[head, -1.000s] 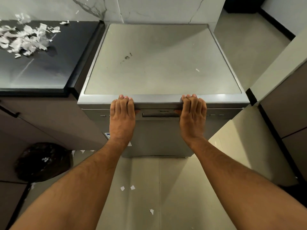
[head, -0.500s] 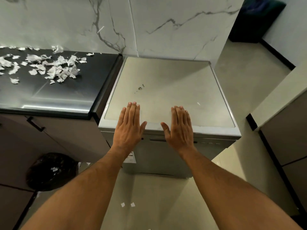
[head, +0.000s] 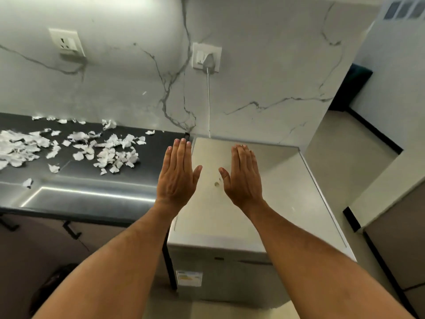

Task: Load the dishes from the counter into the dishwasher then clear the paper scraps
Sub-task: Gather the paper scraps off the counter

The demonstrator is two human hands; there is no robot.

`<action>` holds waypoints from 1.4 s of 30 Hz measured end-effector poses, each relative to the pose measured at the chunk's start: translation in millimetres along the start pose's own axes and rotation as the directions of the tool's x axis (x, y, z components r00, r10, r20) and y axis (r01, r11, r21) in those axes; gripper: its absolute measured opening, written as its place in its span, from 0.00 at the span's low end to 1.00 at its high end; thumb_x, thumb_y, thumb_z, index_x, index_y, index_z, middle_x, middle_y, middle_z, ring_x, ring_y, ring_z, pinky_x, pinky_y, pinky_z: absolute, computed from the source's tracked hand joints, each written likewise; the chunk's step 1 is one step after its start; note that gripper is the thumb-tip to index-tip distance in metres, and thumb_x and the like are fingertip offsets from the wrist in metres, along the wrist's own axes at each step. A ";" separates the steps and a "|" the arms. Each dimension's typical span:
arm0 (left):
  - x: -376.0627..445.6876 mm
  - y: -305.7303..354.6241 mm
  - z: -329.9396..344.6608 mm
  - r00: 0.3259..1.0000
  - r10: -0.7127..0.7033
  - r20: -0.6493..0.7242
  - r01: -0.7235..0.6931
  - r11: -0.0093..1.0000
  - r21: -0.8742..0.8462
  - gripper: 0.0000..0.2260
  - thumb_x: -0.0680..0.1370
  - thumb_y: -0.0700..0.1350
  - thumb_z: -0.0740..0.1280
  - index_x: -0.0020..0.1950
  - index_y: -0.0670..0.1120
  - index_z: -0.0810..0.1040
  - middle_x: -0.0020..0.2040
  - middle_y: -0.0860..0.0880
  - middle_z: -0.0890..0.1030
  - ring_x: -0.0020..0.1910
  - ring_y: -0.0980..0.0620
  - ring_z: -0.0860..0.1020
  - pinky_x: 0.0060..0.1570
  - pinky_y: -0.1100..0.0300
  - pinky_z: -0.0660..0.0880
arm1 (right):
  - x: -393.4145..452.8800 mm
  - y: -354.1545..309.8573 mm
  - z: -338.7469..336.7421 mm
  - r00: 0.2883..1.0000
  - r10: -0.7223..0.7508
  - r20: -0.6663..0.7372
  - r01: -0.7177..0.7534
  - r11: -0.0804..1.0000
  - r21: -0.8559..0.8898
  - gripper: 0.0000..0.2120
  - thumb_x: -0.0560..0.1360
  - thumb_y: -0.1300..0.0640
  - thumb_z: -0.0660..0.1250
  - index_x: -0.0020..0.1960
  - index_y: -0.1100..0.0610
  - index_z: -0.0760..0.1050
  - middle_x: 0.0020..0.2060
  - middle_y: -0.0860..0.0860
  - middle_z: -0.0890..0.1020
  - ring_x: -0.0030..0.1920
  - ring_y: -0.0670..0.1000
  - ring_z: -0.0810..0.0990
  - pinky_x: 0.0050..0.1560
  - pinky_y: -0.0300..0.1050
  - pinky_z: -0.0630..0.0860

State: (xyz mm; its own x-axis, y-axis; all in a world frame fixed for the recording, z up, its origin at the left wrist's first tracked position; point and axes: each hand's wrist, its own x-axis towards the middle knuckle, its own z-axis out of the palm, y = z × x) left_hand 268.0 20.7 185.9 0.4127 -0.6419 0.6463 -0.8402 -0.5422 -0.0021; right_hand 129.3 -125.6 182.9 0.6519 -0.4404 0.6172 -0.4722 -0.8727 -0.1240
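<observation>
**Now both hands hang flat and empty over the dishwasher**

Straight, closed-up fingers hold nothing on the left hand (head: 178, 174) or right hand (head: 244, 178), mid-frame above the shut dishwasher (head: 264, 217). No dishes show. Paper scraps (head: 92, 146) litter the black counter (head: 92, 194) at left: probably feather-light and easily scattered, best swept into a palm from the back wall toward the open front edge.

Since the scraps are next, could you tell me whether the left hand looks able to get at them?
Probably yes: the left hand is open and empty, and nothing stands between it and the paper scraps on the counter.
</observation>
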 end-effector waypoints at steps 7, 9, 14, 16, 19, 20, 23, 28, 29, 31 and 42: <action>81.6 -50.0 -15.9 0.998 0.030 -0.061 -0.028 0.999 0.037 0.30 0.85 0.53 0.56 0.79 0.34 0.55 0.80 0.35 0.57 0.81 0.41 0.53 0.79 0.44 0.54 | 90.5 -31.7 -3.8 1.000 -0.008 -0.029 0.006 0.998 -0.067 0.32 0.83 0.45 0.58 0.79 0.64 0.60 0.77 0.62 0.64 0.80 0.61 0.59 0.80 0.58 0.55; 101.6 -58.6 -17.5 0.997 0.036 -0.071 -0.032 0.998 0.051 0.31 0.85 0.54 0.55 0.80 0.34 0.54 0.80 0.35 0.56 0.81 0.41 0.51 0.79 0.45 0.53 | 110.7 -37.3 -1.9 0.999 -0.004 -0.040 0.001 0.997 -0.074 0.32 0.83 0.46 0.59 0.79 0.64 0.59 0.78 0.62 0.63 0.80 0.60 0.58 0.80 0.58 0.55; 142.3 -74.7 -10.1 0.995 0.044 -0.095 -0.036 0.996 0.082 0.30 0.86 0.54 0.53 0.79 0.33 0.54 0.80 0.35 0.55 0.81 0.41 0.51 0.79 0.45 0.53 | 155.4 -42.3 12.8 0.999 -0.009 -0.049 0.006 0.997 -0.071 0.32 0.83 0.45 0.58 0.79 0.64 0.59 0.78 0.61 0.64 0.80 0.60 0.59 0.80 0.57 0.55; 157.5 -81.7 -3.6 0.995 0.038 -0.097 -0.029 0.995 0.092 0.30 0.86 0.54 0.53 0.79 0.33 0.54 0.80 0.35 0.55 0.81 0.40 0.51 0.78 0.44 0.54 | 173.8 -41.9 21.2 0.999 -0.012 -0.047 0.009 0.998 -0.063 0.32 0.83 0.45 0.59 0.79 0.63 0.59 0.78 0.61 0.64 0.80 0.60 0.59 0.80 0.57 0.55; 182.2 -92.7 8.8 0.994 0.039 -0.104 -0.026 0.992 0.123 0.31 0.86 0.54 0.51 0.80 0.33 0.53 0.80 0.34 0.54 0.81 0.40 0.50 0.78 0.44 0.54 | 206.3 -38.1 39.3 0.997 -0.031 -0.068 0.028 0.998 -0.048 0.32 0.83 0.46 0.60 0.79 0.64 0.60 0.77 0.62 0.65 0.79 0.61 0.61 0.80 0.57 0.57; 190.3 -96.4 12.7 0.993 0.036 -0.110 -0.021 0.991 0.133 0.31 0.86 0.55 0.50 0.80 0.33 0.52 0.80 0.34 0.53 0.81 0.39 0.50 0.78 0.44 0.53 | 217.7 -37.2 45.8 0.996 -0.039 -0.076 0.036 0.998 -0.042 0.31 0.83 0.46 0.61 0.78 0.64 0.61 0.77 0.62 0.66 0.79 0.61 0.61 0.79 0.58 0.58; 213.5 -107.7 26.7 0.992 0.035 -0.122 -0.015 0.987 0.161 0.31 0.86 0.55 0.49 0.80 0.33 0.52 0.80 0.34 0.53 0.81 0.39 0.49 0.79 0.44 0.52 | 253.5 -37.1 67.4 0.994 -0.056 -0.092 0.054 0.998 -0.032 0.31 0.82 0.47 0.63 0.78 0.65 0.63 0.76 0.63 0.68 0.78 0.62 0.64 0.78 0.59 0.62; 249.3 -126.5 49.7 0.993 0.018 -0.119 0.004 0.983 0.181 0.30 0.86 0.55 0.50 0.80 0.34 0.54 0.80 0.35 0.55 0.81 0.40 0.50 0.78 0.44 0.53 | 312.9 -43.7 99.1 0.994 -0.100 -0.044 0.097 0.994 -0.053 0.32 0.82 0.47 0.62 0.79 0.64 0.61 0.77 0.62 0.66 0.78 0.62 0.62 0.77 0.59 0.62; 256.9 -129.7 54.2 0.993 0.014 -0.115 0.006 0.984 0.176 0.30 0.86 0.55 0.50 0.80 0.34 0.54 0.80 0.35 0.56 0.81 0.40 0.51 0.78 0.43 0.54 | 324.7 -43.7 105.4 0.995 -0.094 -0.040 0.092 0.995 -0.049 0.32 0.82 0.46 0.62 0.79 0.63 0.60 0.77 0.62 0.65 0.79 0.62 0.61 0.77 0.59 0.62; 269.2 -134.7 62.1 0.994 0.007 -0.108 0.011 0.986 0.169 0.30 0.85 0.55 0.49 0.80 0.35 0.56 0.79 0.35 0.58 0.81 0.40 0.53 0.78 0.43 0.55 | 343.2 -43.9 116.4 0.997 -0.071 -0.020 0.070 0.997 -0.034 0.32 0.82 0.46 0.63 0.79 0.63 0.60 0.77 0.62 0.65 0.79 0.62 0.61 0.77 0.58 0.64; 316.2 -161.0 106.7 0.992 -0.010 -0.122 0.026 0.991 0.130 0.29 0.84 0.53 0.55 0.79 0.35 0.57 0.78 0.36 0.60 0.80 0.41 0.54 0.79 0.44 0.54 | 412.9 -33.8 177.9 0.995 -0.031 0.093 0.033 0.999 -0.019 0.35 0.83 0.44 0.60 0.81 0.63 0.54 0.80 0.62 0.59 0.80 0.62 0.59 0.76 0.53 0.63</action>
State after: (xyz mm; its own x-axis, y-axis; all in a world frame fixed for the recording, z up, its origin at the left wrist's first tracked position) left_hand 571.3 -152.9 309.1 0.3748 -0.5655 0.7346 -0.7765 -0.6245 -0.0845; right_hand 520.0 -315.5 303.7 0.7188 -0.4310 0.5455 -0.4616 -0.8826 -0.0892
